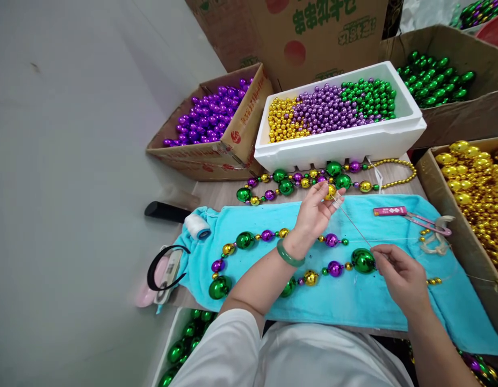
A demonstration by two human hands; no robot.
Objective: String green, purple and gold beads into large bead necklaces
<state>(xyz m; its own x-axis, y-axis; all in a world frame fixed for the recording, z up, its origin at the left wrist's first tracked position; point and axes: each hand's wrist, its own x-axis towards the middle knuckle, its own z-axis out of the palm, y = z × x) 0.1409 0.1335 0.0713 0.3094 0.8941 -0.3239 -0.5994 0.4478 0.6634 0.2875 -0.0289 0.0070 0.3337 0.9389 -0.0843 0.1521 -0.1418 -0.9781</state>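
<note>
Over the blue towel [369, 298], your left hand [313, 210] holds a gold bead [330, 192] in its fingers; your right hand [402, 275] has its fingers pinched on a thin strand [354, 224] reaching toward that bead. The bead string [311, 278] lies on the towel, and a white foam box [341, 144] stands beyond it.

This looks like a small bead-craft workshop: cardboard boxes [245, 121] and a foam box [341, 144] of loose beads [325, 109] crowd the table [218, 192], where strung beads [245, 240] and a thread spool [197, 226] lie on a turquoise towel [260, 217].
</note>
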